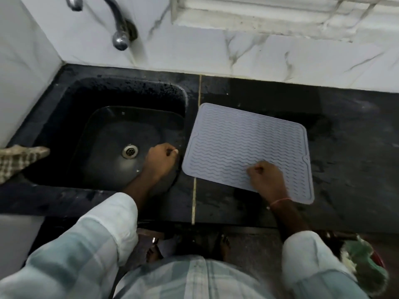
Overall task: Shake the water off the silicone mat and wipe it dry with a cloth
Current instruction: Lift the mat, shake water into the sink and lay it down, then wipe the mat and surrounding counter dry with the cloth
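A grey silicone mat (244, 143) with wavy ridges lies flat on the black counter, just right of the sink. My right hand (266, 178) rests on the mat's near part, fingers curled into a loose fist with nothing in it. My left hand (162, 159) hovers over the right side of the sink, beside the mat's left edge, fingers curled with nothing visible in them. A checked brown cloth (19, 159) lies at the far left edge of the counter, beside the sink.
The black sink (64, 117) has a metal drain (130, 151) at its bottom. A chrome tap (117, 24) juts from the marbled wall above it. The black counter (345, 147) looks wet. A green-and-white item (364, 262) sits low at the right.
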`<state>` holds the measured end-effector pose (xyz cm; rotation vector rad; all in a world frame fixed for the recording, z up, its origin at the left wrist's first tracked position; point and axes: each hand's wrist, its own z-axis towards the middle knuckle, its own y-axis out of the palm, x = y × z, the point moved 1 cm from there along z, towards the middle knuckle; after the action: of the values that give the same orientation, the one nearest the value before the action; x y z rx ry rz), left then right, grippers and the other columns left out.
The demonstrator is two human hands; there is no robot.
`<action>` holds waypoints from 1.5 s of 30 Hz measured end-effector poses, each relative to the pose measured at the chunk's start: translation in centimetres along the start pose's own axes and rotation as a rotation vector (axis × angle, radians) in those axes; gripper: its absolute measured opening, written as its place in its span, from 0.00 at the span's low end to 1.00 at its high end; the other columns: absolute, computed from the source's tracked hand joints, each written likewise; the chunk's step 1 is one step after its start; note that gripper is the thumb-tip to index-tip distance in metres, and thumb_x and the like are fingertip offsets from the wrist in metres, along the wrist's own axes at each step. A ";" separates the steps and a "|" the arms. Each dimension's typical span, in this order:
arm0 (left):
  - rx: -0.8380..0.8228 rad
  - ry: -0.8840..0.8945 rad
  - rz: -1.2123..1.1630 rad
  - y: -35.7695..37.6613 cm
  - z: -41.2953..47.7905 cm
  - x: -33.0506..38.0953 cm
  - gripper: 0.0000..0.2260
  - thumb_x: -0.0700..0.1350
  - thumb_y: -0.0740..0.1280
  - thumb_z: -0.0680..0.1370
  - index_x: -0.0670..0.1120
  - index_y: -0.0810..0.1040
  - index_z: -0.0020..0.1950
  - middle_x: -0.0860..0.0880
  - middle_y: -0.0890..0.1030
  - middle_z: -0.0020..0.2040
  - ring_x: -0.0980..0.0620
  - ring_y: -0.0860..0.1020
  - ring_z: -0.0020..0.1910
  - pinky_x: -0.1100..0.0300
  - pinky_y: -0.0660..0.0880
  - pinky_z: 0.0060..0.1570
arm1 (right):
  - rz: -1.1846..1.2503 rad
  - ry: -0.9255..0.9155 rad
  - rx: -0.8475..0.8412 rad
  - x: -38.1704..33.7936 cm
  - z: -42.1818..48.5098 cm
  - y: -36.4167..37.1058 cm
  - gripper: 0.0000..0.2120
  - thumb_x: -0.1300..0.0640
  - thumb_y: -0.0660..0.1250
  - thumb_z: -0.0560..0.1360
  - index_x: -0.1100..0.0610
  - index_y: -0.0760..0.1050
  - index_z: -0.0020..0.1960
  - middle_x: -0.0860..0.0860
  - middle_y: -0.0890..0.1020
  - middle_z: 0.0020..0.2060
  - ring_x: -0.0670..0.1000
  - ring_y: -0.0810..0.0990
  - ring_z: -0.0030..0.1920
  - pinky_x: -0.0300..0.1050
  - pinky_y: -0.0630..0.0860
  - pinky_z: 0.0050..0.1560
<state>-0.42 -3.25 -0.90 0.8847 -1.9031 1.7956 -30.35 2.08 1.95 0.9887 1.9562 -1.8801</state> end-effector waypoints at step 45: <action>0.116 0.256 0.550 -29.0 0.5 -17.0 0.10 0.45 0.63 0.77 0.43 0.71 0.56 0.39 0.80 0.52 0.38 0.79 0.51 0.48 0.71 0.53 | 0.412 -0.201 -0.956 -33.9 -10.5 23.6 0.12 0.57 0.61 0.80 0.59 0.72 0.62 0.56 0.79 0.51 0.52 0.81 0.39 0.43 0.76 0.36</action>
<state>31.44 -0.19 9.48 0.1410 -2.0092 2.2138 12.14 0.61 5.55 0.7527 1.9620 -0.6377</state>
